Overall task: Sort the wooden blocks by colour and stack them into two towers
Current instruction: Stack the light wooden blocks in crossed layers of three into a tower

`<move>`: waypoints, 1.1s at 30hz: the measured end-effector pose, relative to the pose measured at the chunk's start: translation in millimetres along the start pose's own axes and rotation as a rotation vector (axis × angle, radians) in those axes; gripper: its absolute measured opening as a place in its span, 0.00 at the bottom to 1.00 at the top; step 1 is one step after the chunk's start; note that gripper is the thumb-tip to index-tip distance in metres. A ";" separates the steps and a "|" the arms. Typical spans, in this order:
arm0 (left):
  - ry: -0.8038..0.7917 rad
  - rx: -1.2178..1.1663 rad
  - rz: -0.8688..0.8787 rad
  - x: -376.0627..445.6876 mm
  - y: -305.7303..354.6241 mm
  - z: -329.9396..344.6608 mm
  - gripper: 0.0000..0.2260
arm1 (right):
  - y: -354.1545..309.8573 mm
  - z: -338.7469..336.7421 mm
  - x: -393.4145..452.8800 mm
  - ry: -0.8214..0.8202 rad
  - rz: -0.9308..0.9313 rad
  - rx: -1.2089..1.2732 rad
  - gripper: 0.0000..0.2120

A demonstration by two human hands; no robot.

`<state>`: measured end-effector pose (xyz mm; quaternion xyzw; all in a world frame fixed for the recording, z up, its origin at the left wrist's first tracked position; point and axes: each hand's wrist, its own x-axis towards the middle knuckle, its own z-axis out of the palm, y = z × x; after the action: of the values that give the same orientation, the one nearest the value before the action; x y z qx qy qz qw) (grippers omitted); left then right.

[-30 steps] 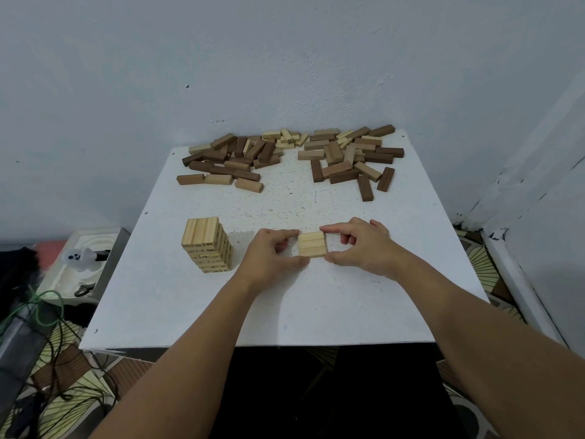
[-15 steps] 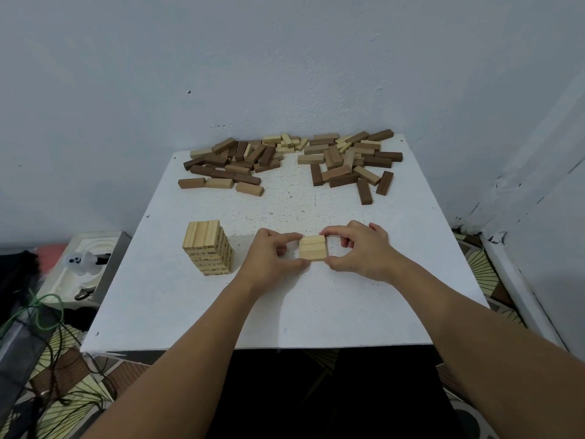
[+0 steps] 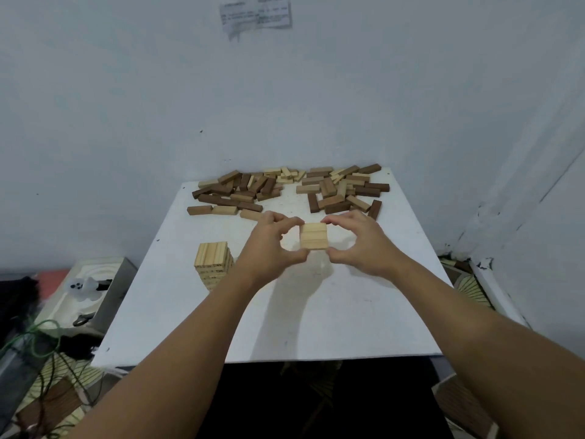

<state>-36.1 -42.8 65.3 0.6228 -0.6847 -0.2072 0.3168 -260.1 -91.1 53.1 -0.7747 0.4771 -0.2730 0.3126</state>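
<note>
Progress as I read it: pale tower (image 3: 213,267) part-built on table (image 3: 348,312). Left hand (image 3: 269,248) and right hand (image 3: 361,245) pinch three-block pale layer (image 3: 313,236), right of tower. Mixed blocks (image 3: 285,190) behind tower unsorted; dark tower unstarted.

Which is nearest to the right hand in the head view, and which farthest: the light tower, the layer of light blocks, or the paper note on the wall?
1. Layer of light blocks: pinched between the right hand and left hand.
2. Light tower: on the table, beyond the left hand.
3. Paper note: high on the wall.
</note>
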 end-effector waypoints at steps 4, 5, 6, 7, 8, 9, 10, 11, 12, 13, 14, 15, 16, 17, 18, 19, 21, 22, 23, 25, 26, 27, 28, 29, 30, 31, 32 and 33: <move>0.016 0.076 0.044 0.9 16.2 -37.9 0.24 | -23.6 -4.6 9.4 0.038 -0.096 0.012 0.26; 0.009 0.078 0.038 0.5 16.9 -48.8 0.24 | -31.1 -3.4 11.4 0.037 -0.108 0.018 0.26; 0.002 0.077 0.031 -0.9 16.0 -60.1 0.24 | -38.9 -0.3 13.7 0.035 -0.119 0.028 0.25; -0.006 0.076 0.021 -2.7 12.5 -71.8 0.24 | -46.5 4.3 15.7 0.030 -0.129 0.042 0.24; -0.015 0.081 0.011 -5.3 8.3 -83.4 0.24 | -54.4 10.2 18.3 0.024 -0.139 0.054 0.24; -0.023 0.086 0.007 -8.1 2.7 -94.6 0.24 | -62.8 17.0 21.1 0.017 -0.150 0.062 0.24; -0.030 0.090 0.009 -11.6 -3.7 -105.5 0.23 | -71.0 24.6 23.9 0.008 -0.157 0.065 0.25; -0.036 0.089 0.012 -15.9 -9.2 -116.0 0.22 | -79.0 33.2 26.8 -0.005 -0.160 0.072 0.26; -0.036 0.085 0.010 -20.8 -14.6 -125.8 0.21 | -87.4 42.3 29.5 -0.018 -0.161 0.081 0.26; -0.029 0.078 -0.002 -24.7 -22.2 -134.2 0.21 | -94.6 52.0 32.1 -0.030 -0.162 0.094 0.26; -0.025 0.069 -0.025 -27.9 -30.0 -141.8 0.20 | -101.3 61.3 34.2 -0.039 -0.165 0.107 0.26; -0.027 0.067 -0.058 -31.8 -38.6 -149.3 0.20 | -108.0 71.6 35.9 -0.049 -0.168 0.116 0.27; -0.039 0.064 -0.082 -34.6 -46.0 -153.5 0.20 | -112.1 78.7 36.4 -0.055 -0.165 0.117 0.27; -0.056 0.054 -0.098 -37.0 -55.0 -157.1 0.20 | -115.4 85.1 37.1 -0.063 -0.164 0.114 0.27; -0.071 0.040 -0.116 -39.8 -63.2 -160.0 0.20 | -117.9 91.6 38.2 -0.078 -0.162 0.107 0.26; -0.076 0.029 -0.137 -42.0 -70.4 -161.7 0.20 | -119.6 96.6 39.0 -0.095 -0.161 0.095 0.25; -0.084 0.020 -0.173 -44.5 -83.8 -163.7 0.21 | -121.6 104.9 40.4 -0.118 -0.155 0.070 0.24; -0.095 0.019 -0.188 -45.1 -89.5 -164.1 0.22 | -122.2 108.7 41.2 -0.125 -0.148 0.063 0.23; -0.108 0.012 -0.199 -45.4 -94.3 -164.2 0.23 | -121.8 112.6 42.0 -0.131 -0.139 0.061 0.23; -0.129 -0.011 -0.214 -45.0 -101.0 -164.0 0.24 | -120.1 119.3 43.5 -0.142 -0.125 0.068 0.24; -0.135 -0.024 -0.217 -44.6 -103.8 -163.4 0.25 | -118.7 122.0 44.0 -0.149 -0.118 0.071 0.24; -0.142 -0.035 -0.221 -44.6 -105.7 -162.7 0.25 | -117.4 123.8 44.3 -0.153 -0.110 0.071 0.25; -0.146 -0.042 -0.225 -44.3 -107.4 -161.7 0.25 | -116.2 125.3 44.3 -0.156 -0.103 0.072 0.26; -0.148 -0.051 -0.232 -44.0 -109.0 -160.8 0.24 | -115.1 126.1 44.5 -0.157 -0.095 0.075 0.26; -0.150 -0.061 -0.237 -43.5 -110.0 -160.2 0.24 | -114.3 126.5 44.6 -0.156 -0.088 0.082 0.26; -0.150 -0.071 -0.243 -43.1 -110.2 -159.7 0.23 | -113.7 126.4 44.8 -0.154 -0.083 0.088 0.26; -0.147 -0.083 -0.246 -42.6 -110.4 -159.2 0.23 | -113.6 125.7 45.1 -0.151 -0.082 0.090 0.26; -0.143 -0.095 -0.248 -42.2 -110.2 -158.7 0.23 | -113.4 124.9 45.3 -0.152 -0.080 0.092 0.25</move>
<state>154.2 1.0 96.3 0.6704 -0.6129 -0.3207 0.2686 -87.7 -64.8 61.3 -0.7965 0.4077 -0.2471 0.3719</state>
